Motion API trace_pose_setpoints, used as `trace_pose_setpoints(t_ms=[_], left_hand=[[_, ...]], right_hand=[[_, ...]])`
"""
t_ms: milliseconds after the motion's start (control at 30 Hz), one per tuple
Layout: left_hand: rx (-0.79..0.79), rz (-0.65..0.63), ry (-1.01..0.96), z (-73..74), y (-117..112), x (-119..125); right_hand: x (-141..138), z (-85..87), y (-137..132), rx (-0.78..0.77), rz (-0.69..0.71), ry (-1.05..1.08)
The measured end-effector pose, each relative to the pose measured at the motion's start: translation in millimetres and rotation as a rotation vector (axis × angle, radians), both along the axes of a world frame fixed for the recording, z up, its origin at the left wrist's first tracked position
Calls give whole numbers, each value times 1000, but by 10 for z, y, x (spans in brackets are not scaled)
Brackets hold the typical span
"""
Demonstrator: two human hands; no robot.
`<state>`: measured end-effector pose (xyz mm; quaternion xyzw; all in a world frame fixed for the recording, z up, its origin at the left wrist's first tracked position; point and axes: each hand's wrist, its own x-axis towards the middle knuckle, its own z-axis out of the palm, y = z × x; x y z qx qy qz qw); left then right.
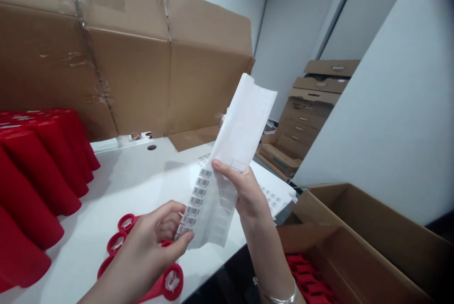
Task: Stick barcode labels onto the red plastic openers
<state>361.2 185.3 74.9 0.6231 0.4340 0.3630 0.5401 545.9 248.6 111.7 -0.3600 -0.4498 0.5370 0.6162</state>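
- Right hand (248,190), head view: partly closed, thumb flat on the front of a label sheet (244,126) and fingers behind it, gripping it near mid-length; bracelet (289,297) at the wrist.
- Left hand (159,230): fingers curled, thumb and fingertips at the sheet's lower left edge, touching it; whether they pinch it firmly, cannot tell.
- Label sheet: white, slightly curved, tilted, held above the table (145,176); upper part rising beyond the right hand, lower part between both hands.
- Barcode labels (196,201): one column down the sheet's left edge, the lowest beside the left thumb.
- Red pieces with round ends (172,281): on the table, below and around the left hand.
- Red tubes (53,171): in a row, far left.
- Further printed sheets (271,195): on the table, behind the right hand.
- Open carton (354,252): lower right, red items (310,275) inside.
- Large cardboard (131,72): upright at the back.
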Motion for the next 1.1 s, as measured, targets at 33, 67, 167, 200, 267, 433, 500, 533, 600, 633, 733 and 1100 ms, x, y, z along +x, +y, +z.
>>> trace_pose_setpoints(t_ms=[33,67,167,200,267,433,500,533,600,633,733,1100], left_hand=[[-2,-8,10,-17,-26,-5],[-6,-17,30,-31,-49,-29],[47,-38,288,-47,-30,-236],[86,-41,431,-48,21,-347],[214,-22,709,-66,191,-594],[252,-112,1000,-253,689,-955],[245,-174,1078,-342,802,-938],[242,-192,1111,-375,837,-911],[234,-210,1166,-413,880,-851],[227,-218,1187,-420,894,-826],[192,-252,1226,-420,940,-802],[129,-363,1204,-525,1140,-904]], right_hand=[[1,-3,0,2,15,-13],[7,-5,1,7,23,-28],[66,-2,7,36,-26,-102],[96,4,10,47,-70,-131],[158,20,14,67,-168,-180],[219,46,23,91,-258,-254],[203,34,33,74,-219,-273],[193,24,41,62,-199,-279],[176,-1,62,42,-175,-288],[170,-13,73,35,-167,-291],[151,-43,105,32,-139,-295],[35,-101,149,1,-20,-313]])
